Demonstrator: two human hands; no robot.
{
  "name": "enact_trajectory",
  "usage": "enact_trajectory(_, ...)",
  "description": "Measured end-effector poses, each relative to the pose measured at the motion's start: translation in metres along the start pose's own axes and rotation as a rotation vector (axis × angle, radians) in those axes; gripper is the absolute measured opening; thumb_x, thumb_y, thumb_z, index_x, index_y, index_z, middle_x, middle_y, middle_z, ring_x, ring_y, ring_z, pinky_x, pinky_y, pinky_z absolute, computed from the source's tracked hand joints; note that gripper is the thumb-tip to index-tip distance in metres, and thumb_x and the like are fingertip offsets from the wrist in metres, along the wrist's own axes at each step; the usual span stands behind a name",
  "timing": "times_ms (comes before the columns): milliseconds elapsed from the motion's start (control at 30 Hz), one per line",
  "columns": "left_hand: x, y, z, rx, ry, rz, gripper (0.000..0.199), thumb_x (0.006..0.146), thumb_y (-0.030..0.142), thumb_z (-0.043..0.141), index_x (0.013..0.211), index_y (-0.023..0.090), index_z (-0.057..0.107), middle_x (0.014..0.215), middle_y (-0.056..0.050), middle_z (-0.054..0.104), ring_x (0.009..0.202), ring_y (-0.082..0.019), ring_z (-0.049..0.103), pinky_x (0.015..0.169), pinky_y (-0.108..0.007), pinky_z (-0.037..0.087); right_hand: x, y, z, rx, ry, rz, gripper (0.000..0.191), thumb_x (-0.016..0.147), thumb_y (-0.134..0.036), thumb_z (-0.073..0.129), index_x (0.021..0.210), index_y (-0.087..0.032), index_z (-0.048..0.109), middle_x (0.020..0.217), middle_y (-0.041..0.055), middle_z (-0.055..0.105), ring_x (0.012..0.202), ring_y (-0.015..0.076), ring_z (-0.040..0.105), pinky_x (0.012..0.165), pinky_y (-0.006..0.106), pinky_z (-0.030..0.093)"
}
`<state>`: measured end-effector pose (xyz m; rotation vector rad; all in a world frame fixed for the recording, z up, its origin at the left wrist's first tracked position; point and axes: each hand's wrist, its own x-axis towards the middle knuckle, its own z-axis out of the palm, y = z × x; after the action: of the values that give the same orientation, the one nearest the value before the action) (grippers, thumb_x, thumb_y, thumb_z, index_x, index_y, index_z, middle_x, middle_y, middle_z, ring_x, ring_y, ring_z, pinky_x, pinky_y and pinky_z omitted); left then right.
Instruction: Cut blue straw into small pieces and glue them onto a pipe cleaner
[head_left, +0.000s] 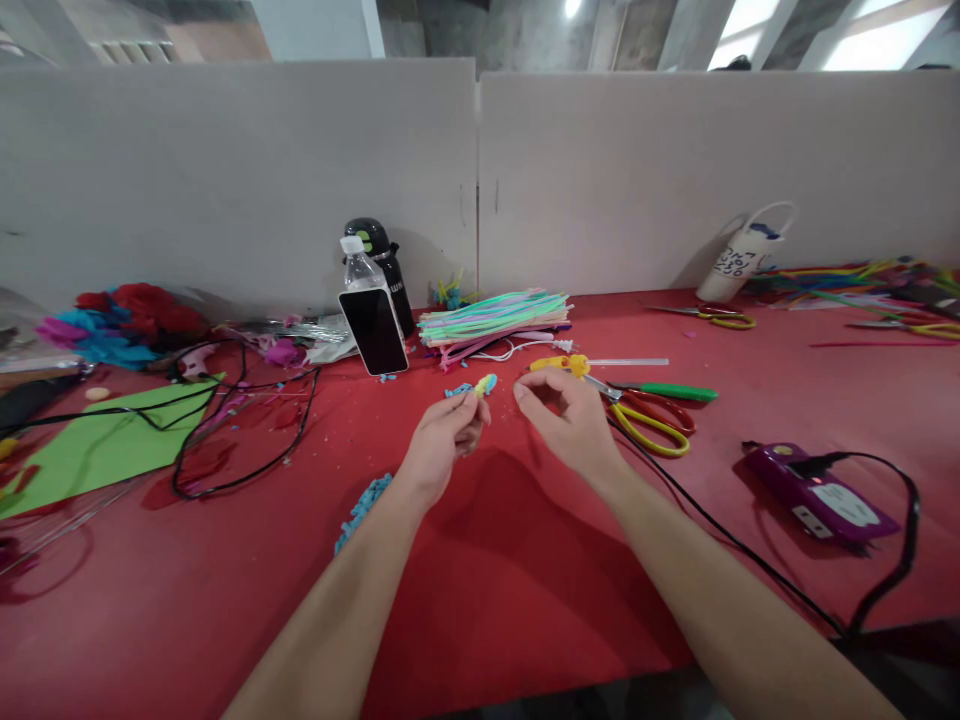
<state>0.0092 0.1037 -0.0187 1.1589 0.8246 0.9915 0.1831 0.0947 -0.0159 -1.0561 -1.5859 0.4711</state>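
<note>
My left hand [448, 440] pinches a small fuzzy yellow-and-blue pipe cleaner piece [484, 386] between thumb and fingertips, above the red table. Close to its right, my right hand [564, 415] has thumb and forefinger drawn together. Whatever may be between those tips is too small to make out. Bits of blue pipe cleaner [457, 391] show just behind my left fingers. A clump of curled blue pipe cleaner [362, 512] lies by my left forearm, partly hidden by it. Beyond both hands rests a bundle of pastel pipe cleaners [495, 318].
Yellow-and-red-handled scissors [651, 428], a green-handled tool [679, 392] and a yellow glue gun [561, 364] lie beside my right hand. A purple box [821, 495] with a black cord sits right. A phone [374, 332] leans on a bottle [361, 265]. Left are cables and green paper [97, 440].
</note>
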Motion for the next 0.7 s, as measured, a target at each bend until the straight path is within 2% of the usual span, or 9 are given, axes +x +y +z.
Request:
enact_trajectory(133,-0.0026,0.0038,-0.0007,-0.141,-0.047,-0.078,0.032,0.090,0.037,0.051,0.066,0.016,0.047,0.054,0.006,0.025,0.046,-0.007,0.023,0.045,-0.021,0.019,0.0010,0.0025,0.0002,0.169,-0.027,0.118,0.015,0.086,-0.034,0.061,0.087,-0.019,0.067,0.081,0.0034,0.069,0.072,0.0159,0.063,0.068,0.029,0.053)
enact_trajectory(233,-0.0032,0.0043,0.0005,-0.159,-0.056,-0.105,0.034,0.091,0.037,0.051,0.064,0.017,0.045,0.052,0.006,0.027,0.045,-0.007,0.024,0.045,-0.020,0.020,0.0003,0.0020,0.0011,0.208,-0.045,0.125,0.018,0.085,-0.035,0.064,0.094,-0.020,0.068,0.084,0.0035,0.069,0.073,0.0158,0.064,0.067,0.029,0.054)
enact_trajectory(433,-0.0024,0.0038,0.0029,-0.140,-0.061,-0.094,0.036,0.091,0.036,0.050,0.061,0.017,0.043,0.046,0.007,0.026,0.042,-0.006,0.021,0.043,-0.021,0.017,-0.0013,-0.0027,-0.0017,0.043,-0.074,-0.086,0.021,0.087,-0.026,0.062,0.107,-0.023,0.066,0.099,0.0049,0.066,0.085,0.0163,0.063,0.078,0.031,0.054)
enact_trajectory(567,-0.0026,0.0045,0.0026,-0.107,-0.041,-0.088,0.038,0.091,0.035,0.050,0.058,0.017,0.042,0.043,0.008,0.025,0.040,-0.005,0.020,0.043,-0.021,0.015,-0.0001,-0.0021,-0.0056,-0.047,-0.112,-0.177,0.027,0.086,-0.022,0.061,0.113,-0.024,0.064,0.104,0.0055,0.064,0.088,0.0169,0.061,0.080,0.033,0.053)
enact_trajectory(700,-0.0026,0.0049,0.0014,-0.078,-0.024,-0.098,0.039,0.089,0.035,0.052,0.055,0.017,0.042,0.040,0.007,0.027,0.038,-0.005,0.020,0.042,-0.022,0.015,0.0025,0.0018,-0.0080,-0.118,-0.125,-0.289,0.030,0.085,-0.021,0.062,0.115,-0.027,0.064,0.111,0.0064,0.061,0.103,0.0207,0.058,0.093,0.039,0.049)
